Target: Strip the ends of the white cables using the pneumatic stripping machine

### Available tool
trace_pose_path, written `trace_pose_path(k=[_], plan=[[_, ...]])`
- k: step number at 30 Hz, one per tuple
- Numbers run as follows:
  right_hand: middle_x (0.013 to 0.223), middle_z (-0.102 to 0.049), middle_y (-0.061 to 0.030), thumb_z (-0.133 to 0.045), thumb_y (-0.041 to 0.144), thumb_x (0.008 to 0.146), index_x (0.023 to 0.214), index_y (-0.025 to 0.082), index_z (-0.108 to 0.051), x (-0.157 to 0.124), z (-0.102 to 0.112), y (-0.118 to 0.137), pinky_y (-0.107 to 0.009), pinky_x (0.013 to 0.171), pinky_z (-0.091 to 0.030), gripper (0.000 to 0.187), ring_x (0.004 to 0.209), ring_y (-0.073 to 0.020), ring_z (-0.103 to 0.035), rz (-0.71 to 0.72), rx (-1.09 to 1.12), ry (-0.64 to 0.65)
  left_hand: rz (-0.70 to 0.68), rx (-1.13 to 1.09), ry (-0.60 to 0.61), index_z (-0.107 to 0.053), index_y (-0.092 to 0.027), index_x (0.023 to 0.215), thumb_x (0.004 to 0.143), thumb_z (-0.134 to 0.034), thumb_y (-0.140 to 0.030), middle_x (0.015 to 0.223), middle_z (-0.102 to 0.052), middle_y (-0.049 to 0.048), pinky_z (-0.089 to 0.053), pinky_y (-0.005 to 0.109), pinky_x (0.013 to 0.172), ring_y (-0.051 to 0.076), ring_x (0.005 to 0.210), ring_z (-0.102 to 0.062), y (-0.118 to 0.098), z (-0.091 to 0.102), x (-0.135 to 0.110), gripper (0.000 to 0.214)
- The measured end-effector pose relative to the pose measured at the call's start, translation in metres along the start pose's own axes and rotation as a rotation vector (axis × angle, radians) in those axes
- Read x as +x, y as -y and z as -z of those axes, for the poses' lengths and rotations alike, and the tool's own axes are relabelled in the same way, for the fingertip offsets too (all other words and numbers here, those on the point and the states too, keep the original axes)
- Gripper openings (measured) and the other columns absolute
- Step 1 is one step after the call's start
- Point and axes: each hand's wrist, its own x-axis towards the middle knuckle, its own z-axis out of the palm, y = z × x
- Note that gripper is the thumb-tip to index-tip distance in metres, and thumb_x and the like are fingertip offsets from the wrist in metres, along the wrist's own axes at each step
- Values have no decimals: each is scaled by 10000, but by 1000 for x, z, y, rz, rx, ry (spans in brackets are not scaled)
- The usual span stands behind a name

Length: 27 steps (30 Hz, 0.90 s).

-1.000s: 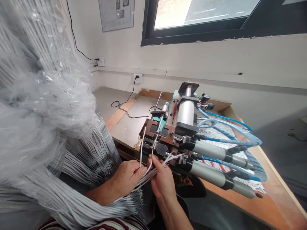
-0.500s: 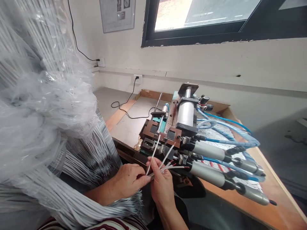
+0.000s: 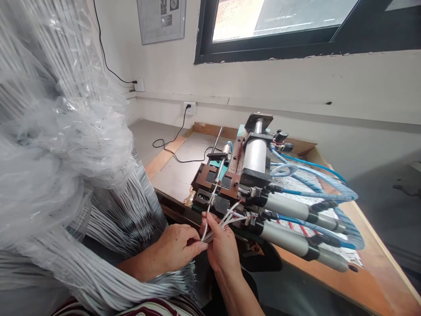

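My left hand point(image 3: 176, 250) and my right hand point(image 3: 222, 245) meet in front of a small pneumatic machine point(image 3: 243, 180). Both pinch a few thin white cables point(image 3: 219, 219) that fan out from the fingers. The cable ends, showing short coloured wires, reach into the machine's front jaws point(image 3: 230, 210). One cable points up at the black block on the machine's left. A thick bundle of white cables point(image 3: 108, 281) lies over my lap and runs under my left wrist.
A huge mass of white cables in clear plastic wrap point(image 3: 59, 145) fills the left. Silver air cylinders point(image 3: 296, 237) and blue hoses point(image 3: 315, 175) stick out right of the machine on a wooden bench point(image 3: 371, 281). A black power cord point(image 3: 174, 145) runs to a wall socket.
The cylinder rods have drawn back in after extending. My right hand has brought the fanned cables forward into the machine's jaws; my left hand stays pinched behind them.
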Motion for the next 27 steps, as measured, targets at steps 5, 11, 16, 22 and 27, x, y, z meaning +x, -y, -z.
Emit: trace_pose_path(k=[5,11,16,22,27], plan=[[569,-549,22,-759,346,543,697,163,-676,0,3,1,-207,505,-354,253,517,-87,-447,15,-24,55,45,-55,-81,-669,-166,724,794,-452,-345,671,-632,27,-375,235,589,139,627,-542,-2,6,0,290],[557,-492,25,-652,360,698,685,155,-652,-20,22,-11,-205,501,-298,206,514,-78,-380,-34,-228,357,155,-494,-302,-632,-145,954,816,-419,-368,815,-629,66,-442,243,595,147,703,-563,5,8,0,338],[504,-482,23,-643,393,699,687,143,-636,-39,42,-28,-206,471,-250,250,479,-76,-350,-237,-245,523,267,-1011,-267,-636,-108,844,755,-517,-377,704,-611,46,-435,215,497,124,600,-566,11,0,-1,308],[373,-370,68,-649,395,690,629,142,-591,-53,56,-42,-214,419,-187,267,371,-53,-237,-471,-43,738,362,-1276,-447,-633,-111,701,689,-602,-360,572,-600,18,-410,203,455,92,479,-542,22,-1,-3,251],[375,-333,75,-646,382,700,620,142,-585,-63,63,-49,-218,424,-197,260,377,-59,-251,-518,52,785,451,-1280,-188,-664,-96,749,621,-679,-306,639,-641,54,-424,215,469,111,523,-571,30,-9,-11,247]])
